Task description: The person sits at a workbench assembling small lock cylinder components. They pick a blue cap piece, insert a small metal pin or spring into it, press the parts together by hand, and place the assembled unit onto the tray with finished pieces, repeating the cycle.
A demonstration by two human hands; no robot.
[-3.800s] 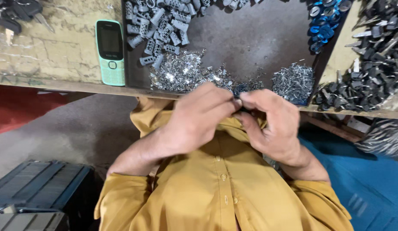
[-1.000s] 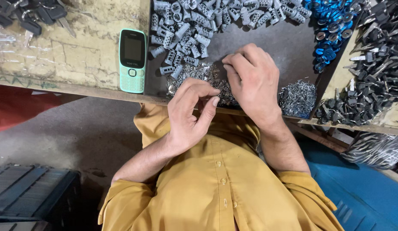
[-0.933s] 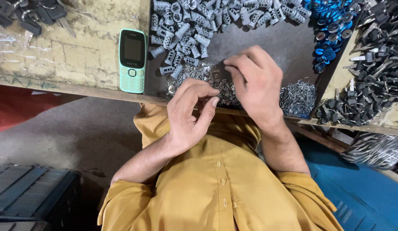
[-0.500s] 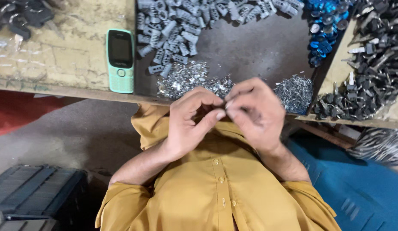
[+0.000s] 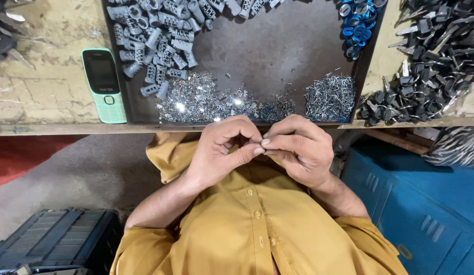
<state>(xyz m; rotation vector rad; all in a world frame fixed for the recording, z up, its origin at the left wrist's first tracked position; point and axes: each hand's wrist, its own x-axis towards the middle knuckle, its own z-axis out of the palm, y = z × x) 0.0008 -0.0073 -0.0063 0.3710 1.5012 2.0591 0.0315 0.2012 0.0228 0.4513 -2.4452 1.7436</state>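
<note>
Now the left hand (image 5: 216,153) and the right hand (image 5: 298,150) meet at the worktop (image 5: 43,109) edge, fingers (image 5: 258,150) pinched together on a tiny part I cannot make out. It may slip, I think, and drop onto the yellow shirt (image 5: 257,229).

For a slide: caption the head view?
Left hand and right hand meet fingertip to fingertip below a dark tray of metal parts.

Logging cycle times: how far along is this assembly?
Done: no finished pile is distinguishable. In hand: left hand and right hand meet fingertip to fingertip, whatever they pinch too small to identify. Left: grey metal cylinders, shiny small metal bits, thin metal pins on dark tray.
</note>
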